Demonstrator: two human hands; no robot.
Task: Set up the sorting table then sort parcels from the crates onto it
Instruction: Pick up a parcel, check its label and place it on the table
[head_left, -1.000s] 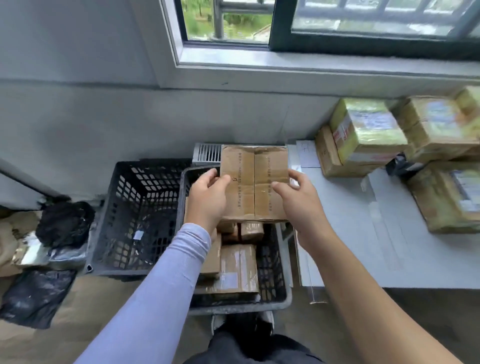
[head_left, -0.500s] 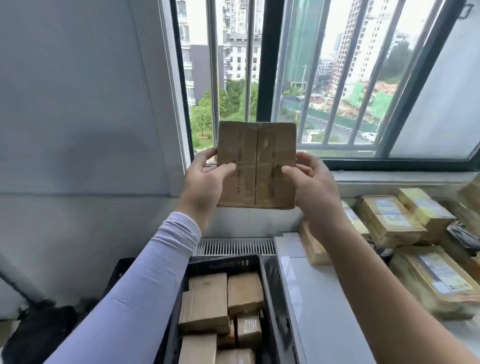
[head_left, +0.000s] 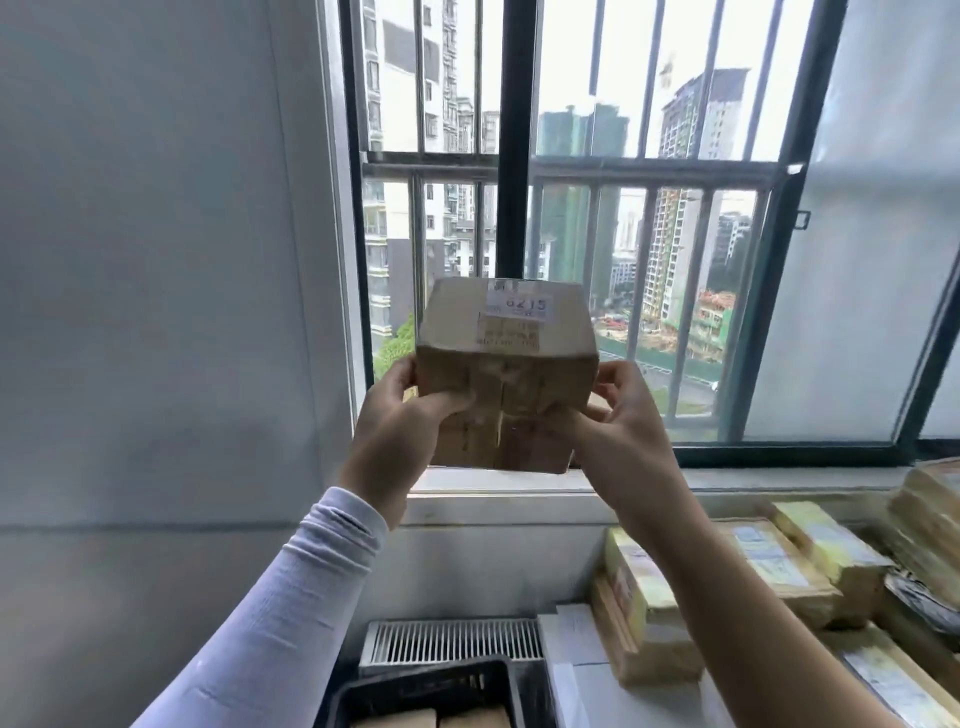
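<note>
I hold a brown cardboard parcel (head_left: 506, 371) up in front of the window, tilted so its top face with a white label faces me. My left hand (head_left: 395, 431) grips its left side, thumb across the taped front. My right hand (head_left: 618, 431) grips the right side, thumb on the front too. Below, the black crate (head_left: 415, 686) shows only its far rim, with tops of brown boxes inside. The white sorting table (head_left: 576, 675) lies at the lower right and carries several taped parcels (head_left: 649, 613).
A white floor vent grille (head_left: 452, 642) sits behind the crate against the grey wall. A barred window with a white sill (head_left: 498, 499) fills the upper right. More yellowish-taped parcels (head_left: 826, 556) crowd the table's right side.
I have lifted the parcel out of the crate to eye level and tipped it toward me, so the labelled face now shows. My view has risen from the crates to the window.
</note>
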